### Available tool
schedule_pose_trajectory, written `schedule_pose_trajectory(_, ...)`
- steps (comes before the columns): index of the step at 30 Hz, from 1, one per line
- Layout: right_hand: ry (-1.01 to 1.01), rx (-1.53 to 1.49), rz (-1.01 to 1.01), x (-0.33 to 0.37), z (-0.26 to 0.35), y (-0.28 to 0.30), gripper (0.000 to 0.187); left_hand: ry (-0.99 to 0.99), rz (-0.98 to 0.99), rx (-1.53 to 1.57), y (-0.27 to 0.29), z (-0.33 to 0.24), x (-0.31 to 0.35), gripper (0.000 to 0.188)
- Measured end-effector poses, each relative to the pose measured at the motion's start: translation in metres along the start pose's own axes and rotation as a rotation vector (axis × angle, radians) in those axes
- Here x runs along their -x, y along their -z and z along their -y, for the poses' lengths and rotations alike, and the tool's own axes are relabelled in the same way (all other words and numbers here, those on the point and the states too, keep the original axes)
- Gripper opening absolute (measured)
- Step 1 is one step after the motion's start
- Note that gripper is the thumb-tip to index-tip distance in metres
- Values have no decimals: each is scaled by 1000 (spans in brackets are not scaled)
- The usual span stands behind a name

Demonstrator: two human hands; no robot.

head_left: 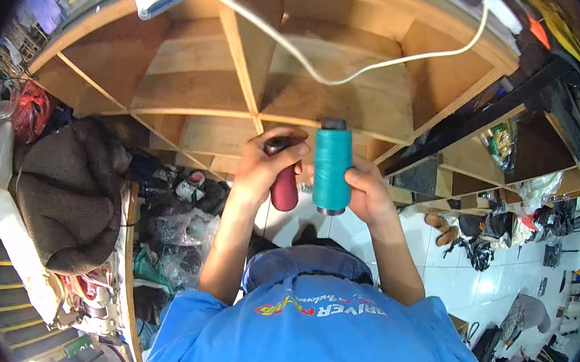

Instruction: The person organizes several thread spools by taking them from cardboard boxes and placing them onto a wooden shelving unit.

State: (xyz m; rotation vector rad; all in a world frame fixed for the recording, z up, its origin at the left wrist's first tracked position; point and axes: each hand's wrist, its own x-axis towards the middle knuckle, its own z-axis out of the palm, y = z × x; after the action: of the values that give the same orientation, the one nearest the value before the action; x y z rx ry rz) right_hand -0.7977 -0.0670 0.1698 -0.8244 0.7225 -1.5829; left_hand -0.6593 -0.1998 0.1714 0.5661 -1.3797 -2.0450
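A dark red spool of thread (285, 189) is gripped in my left hand (261, 165), the fingers wrapped round its upper part. To its right, my right hand (370, 192) holds a larger teal spool of thread (332, 168) upright, with a dark core showing at its top and bottom ends. My right thumb lies against the teal thread, and most of the other fingers are hidden behind the spool. Both spools are apart from each other, in front of the wooden shelf unit (309, 122).
A white cable (327, 82) hangs across the shelf compartments. On the left are a dark brown cloth (69, 194), a red plastic bag (31, 113) and clear plastic wrapping (183, 240). Shoes (442, 229) and bags lie on the white tiled floor (434, 279) at the right.
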Motion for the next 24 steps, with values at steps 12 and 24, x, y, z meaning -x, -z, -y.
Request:
schedule_pose_trajectory(12, 268, 251, -199, 37, 70, 41, 69, -463, -208, -435, -28, -118, 0, 29)
schedule_pose_trajectory(24, 462, 176, 43, -11, 109, 27, 83, -487, 46, -24, -46, -169, -17, 21)
